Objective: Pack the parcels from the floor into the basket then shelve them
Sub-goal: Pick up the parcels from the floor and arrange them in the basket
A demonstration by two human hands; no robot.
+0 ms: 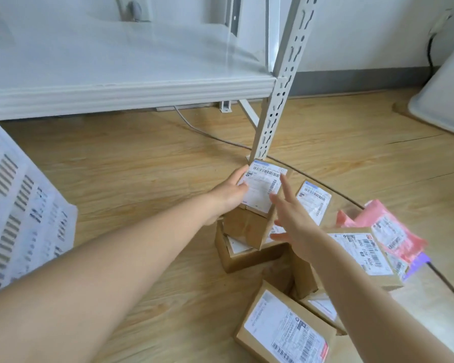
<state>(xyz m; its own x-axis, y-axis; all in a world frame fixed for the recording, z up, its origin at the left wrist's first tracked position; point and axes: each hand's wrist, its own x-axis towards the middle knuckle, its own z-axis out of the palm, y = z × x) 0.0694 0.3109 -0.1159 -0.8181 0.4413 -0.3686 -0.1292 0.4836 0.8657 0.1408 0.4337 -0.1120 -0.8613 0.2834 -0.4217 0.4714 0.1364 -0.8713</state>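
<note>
A brown cardboard parcel (257, 203) with a white label stands tilted on top of another box (249, 255) near the shelf leg. My left hand (230, 195) grips its left side. My right hand (296, 218) has its fingers spread against the parcel's right side. Several more parcels lie on the wooden floor: a labelled box (315, 200) behind my right hand, a box (362, 255) to the right, a pink mailer bag (388, 226) and a box (283, 328) at the bottom. The white slotted basket (19, 205) stands at the left edge.
A white metal shelf (131, 93) runs across the top, with its perforated upright leg (278, 100) just behind the held parcel. A cable (210, 134) crosses the floor. A white appliance (443, 100) sits at the right.
</note>
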